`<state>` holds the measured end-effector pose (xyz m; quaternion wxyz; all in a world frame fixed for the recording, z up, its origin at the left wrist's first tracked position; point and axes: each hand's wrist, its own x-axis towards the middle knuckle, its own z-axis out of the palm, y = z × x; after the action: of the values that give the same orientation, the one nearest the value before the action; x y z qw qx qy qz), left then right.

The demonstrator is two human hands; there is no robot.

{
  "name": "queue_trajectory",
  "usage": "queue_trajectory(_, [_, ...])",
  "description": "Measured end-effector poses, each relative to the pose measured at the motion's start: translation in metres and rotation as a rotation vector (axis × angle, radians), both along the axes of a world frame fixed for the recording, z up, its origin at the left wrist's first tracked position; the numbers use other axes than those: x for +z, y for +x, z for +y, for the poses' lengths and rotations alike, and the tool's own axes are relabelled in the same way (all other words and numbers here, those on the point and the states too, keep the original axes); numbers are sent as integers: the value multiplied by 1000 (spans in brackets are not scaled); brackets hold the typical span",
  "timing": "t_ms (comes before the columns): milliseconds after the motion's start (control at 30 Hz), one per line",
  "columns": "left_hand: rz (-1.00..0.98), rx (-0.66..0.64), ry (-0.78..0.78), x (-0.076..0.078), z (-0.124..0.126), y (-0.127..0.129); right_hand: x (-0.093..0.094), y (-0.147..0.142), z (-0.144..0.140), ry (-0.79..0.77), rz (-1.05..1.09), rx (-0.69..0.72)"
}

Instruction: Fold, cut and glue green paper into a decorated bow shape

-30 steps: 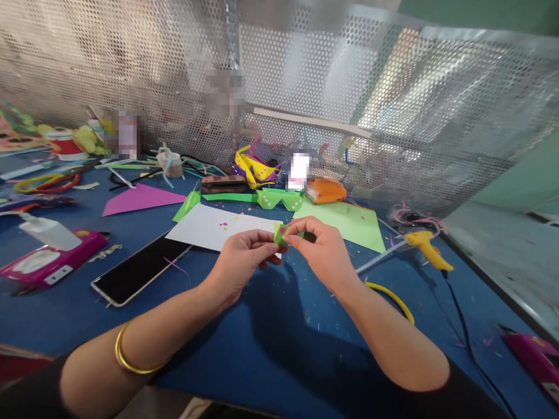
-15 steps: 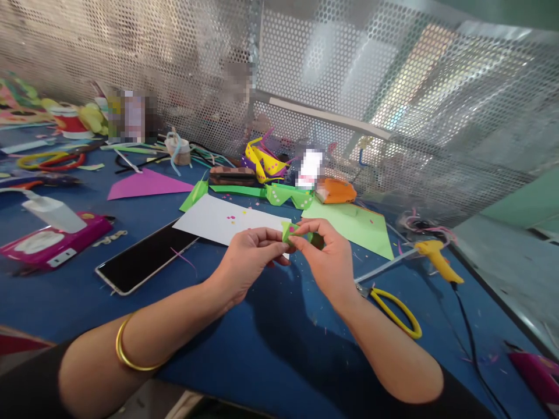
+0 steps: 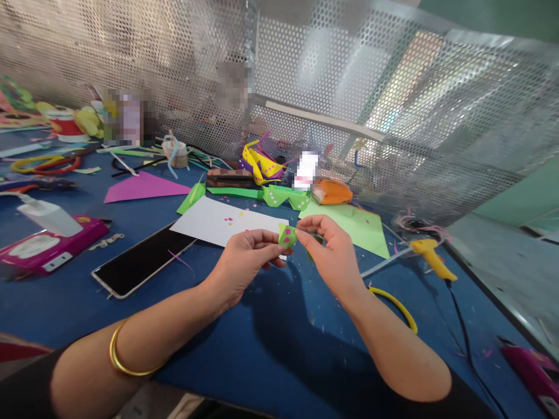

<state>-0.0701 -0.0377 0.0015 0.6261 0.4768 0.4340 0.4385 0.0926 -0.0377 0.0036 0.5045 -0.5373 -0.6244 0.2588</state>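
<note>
Well, the left hand (image 3: 244,256) pinches the green piece (image 3: 282,235) between thumb and fingers; the right hand (image 3: 329,247) is closed, fingertip to thumb, on its other side; they hold it above the table (image 3: 209,349), by the sheet's (image 3: 205,218) near right corner; squeezing hard could, I think, crease it or rub off its pink dots (image 3: 287,231); a dropped right forearm might nudge the scissors (image 3: 400,305); near the table's far edge a strip (image 3: 173,152) hangs over a tub (image 3: 180,156); the cup's (image 3: 70,127) contents, far left, I can't tell.
</note>
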Motion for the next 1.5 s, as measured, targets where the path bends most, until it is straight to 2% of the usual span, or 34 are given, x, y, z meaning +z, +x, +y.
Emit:
queue_trajectory(233, [-9,-63,-31,-1,0,-1,3,2,0,-53,6,54])
queue_trajectory(767, [26,-61,-18,-7,4,-2,7,-2,-4,-89,17,34])
queue_trajectory(1500, [25,-53,-33,-6,4,-1,5,-3,-4,-91,-15,30])
